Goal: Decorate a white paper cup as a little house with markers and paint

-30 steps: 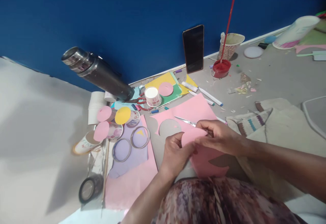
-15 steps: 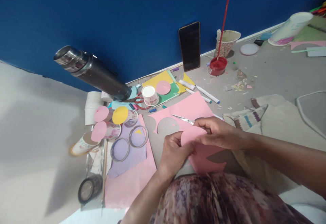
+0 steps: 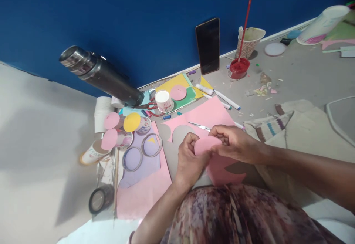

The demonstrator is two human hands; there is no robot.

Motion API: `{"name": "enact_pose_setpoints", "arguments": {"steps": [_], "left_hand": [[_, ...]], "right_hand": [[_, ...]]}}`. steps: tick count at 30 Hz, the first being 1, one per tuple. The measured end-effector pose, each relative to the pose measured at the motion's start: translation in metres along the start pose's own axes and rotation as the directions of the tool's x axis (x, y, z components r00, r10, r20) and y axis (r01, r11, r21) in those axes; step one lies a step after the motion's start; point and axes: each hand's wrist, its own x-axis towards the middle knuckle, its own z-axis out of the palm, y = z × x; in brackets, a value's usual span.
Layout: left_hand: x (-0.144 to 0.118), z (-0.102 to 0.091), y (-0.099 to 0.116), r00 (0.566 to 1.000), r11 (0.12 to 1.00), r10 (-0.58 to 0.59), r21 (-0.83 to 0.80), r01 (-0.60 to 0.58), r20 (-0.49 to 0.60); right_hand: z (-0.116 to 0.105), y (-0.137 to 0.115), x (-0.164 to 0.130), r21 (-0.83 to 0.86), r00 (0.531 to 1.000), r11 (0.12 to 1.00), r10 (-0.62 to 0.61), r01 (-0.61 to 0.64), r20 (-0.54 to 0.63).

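Note:
Between my two hands is a pink paper circle (image 3: 206,145), pinched at both edges. My left hand (image 3: 192,161) grips its left and lower side, thumb on top. My right hand (image 3: 235,144) has fingers and thumb closed on its right edge. Under the hands lies a pink paper sheet (image 3: 212,111) with round pieces cut out of it. A pair of scissors (image 3: 199,126) rests on that sheet, its handles hidden by my right hand. Left of my hands, two tape rings (image 3: 132,159) lie on purple paper (image 3: 130,177).
Decorated paper cups (image 3: 126,139) with pink and yellow circles stand at left, near a dark flask (image 3: 108,77). A phone (image 3: 208,46) leans on the blue wall. A red paint pot (image 3: 239,69) holds a brush. Markers (image 3: 227,100) and a beige cloth (image 3: 307,140) lie rightward.
The pink circle is tilted flatter towards me and shows less of its face. Both hands keep hold of it, with small finger shifts. The whole view has shifted slightly.

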Motion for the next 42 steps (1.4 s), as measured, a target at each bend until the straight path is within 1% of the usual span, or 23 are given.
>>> {"name": "enact_pose_setpoints", "arguments": {"steps": [5,6,7,9,11,12,13,15,17,19,21,23,25,28,30,33,35,36,38,39,40,41,42], "left_hand": [[0.0,-0.003,-0.002,0.999,0.998,0.037,-0.054,-0.037,-0.002],[0.001,-0.005,-0.001,0.999,0.995,0.04,-0.091,-0.039,0.015],[0.001,-0.007,-0.001,0.998,0.99,0.033,-0.142,-0.025,0.055],[0.004,-0.01,0.001,0.983,0.962,-0.013,-0.267,0.063,0.185],[0.007,-0.014,0.003,0.944,0.91,-0.082,-0.362,0.202,0.32],[0.009,-0.015,0.004,0.923,0.884,-0.115,-0.387,0.264,0.366],[0.01,-0.017,0.005,0.91,0.864,-0.14,-0.4,0.305,0.39],[0.011,-0.018,0.006,0.902,0.856,-0.167,-0.396,0.334,0.399],[0.009,-0.017,0.007,0.913,0.873,-0.181,-0.367,0.32,0.366],[0.008,-0.016,0.007,0.937,0.899,-0.178,-0.336,0.279,0.3],[0.007,-0.014,0.006,0.961,0.924,-0.16,-0.308,0.226,0.226],[0.006,-0.014,0.004,0.974,0.944,-0.141,-0.274,0.186,0.176],[0.006,-0.014,0.003,0.979,0.959,-0.138,-0.228,0.17,0.151],[0.006,-0.014,0.001,0.981,0.973,-0.138,-0.167,0.16,0.134],[0.007,-0.013,0.0,0.979,0.975,-0.126,-0.16,0.152,0.159],[0.008,-0.012,0.001,0.984,0.98,-0.091,-0.164,0.116,0.154],[0.008,-0.014,0.003,0.99,0.978,-0.093,-0.176,0.11,0.106],[0.008,-0.017,0.005,0.993,0.977,-0.099,-0.184,0.11,0.069],[0.007,-0.026,0.009,0.994,0.975,-0.11,-0.199,0.103,-0.025],[0.007,-0.031,0.011,0.991,0.976,-0.107,-0.199,0.09,-0.075],[0.007,-0.038,0.012,0.987,0.978,-0.101,-0.194,0.076,-0.122],[0.007,-0.044,0.013,0.983,0.98,-0.095,-0.188,0.065,-0.156],[0.007,-0.049,0.013,0.978,0.981,-0.091,-0.185,0.056,-0.186]], "right_hand": [[-0.003,0.001,-0.003,0.052,1.0,0.999,-0.005,0.006,-0.016],[-0.003,0.001,-0.004,0.074,1.0,0.997,0.004,-0.002,-0.022],[-0.004,0.0,-0.004,0.097,1.0,0.995,0.014,-0.011,-0.027],[-0.006,-0.001,-0.005,0.117,0.999,0.993,0.024,-0.019,-0.04],[-0.008,-0.002,-0.005,0.077,0.998,0.997,0.0,0.005,-0.061],[-0.008,-0.002,-0.005,0.031,0.996,0.999,-0.026,0.029,-0.082],[-0.008,-0.001,-0.004,-0.027,0.993,0.998,-0.059,0.056,-0.104],[-0.008,0.001,-0.004,-0.141,0.983,0.985,-0.12,0.101,-0.137],[-0.008,0.004,-0.003,-0.212,0.975,0.968,-0.165,0.131,-0.149],[-0.009,0.004,-0.002,-0.202,0.975,0.97,-0.166,0.135,-0.15],[-0.011,0.004,-0.002,-0.098,0.979,0.99,-0.12,0.104,-0.167],[-0.014,0.003,-0.002,0.042,0.983,0.998,-0.045,0.053,-0.18],[-0.016,0.003,-0.001,0.114,0.983,0.993,0.0,0.021,-0.182],[-0.014,0.003,0.001,0.075,0.981,0.997,-0.014,0.029,-0.195],[-0.01,0.003,0.002,0.041,0.981,0.999,-0.026,0.035,-0.191],[-0.006,0.0,0.003,0.052,0.986,0.997,-0.042,0.051,-0.164],[-0.009,-0.001,0.002,0.075,0.988,0.995,-0.048,0.059,-0.147],[-0.012,-0.002,0.002,0.08,0.986,0.995,-0.049,0.062,-0.16],[-0.023,-0.003,0.002,0.033,0.973,0.997,-0.057,0.066,-0.224],[-0.03,-0.004,0.002,-0.033,0.957,0.997,-0.073,0.066,-0.279],[-0.037,-0.005,0.003,-0.147,0.949,0.988,-0.094,0.052,-0.301],[-0.043,-0.005,0.004,-0.295,0.948,0.955,-0.117,0.026,-0.295],[-0.047,-0.006,0.005,-0.425,0.958,0.905,-0.12,-0.001,-0.259]]}}
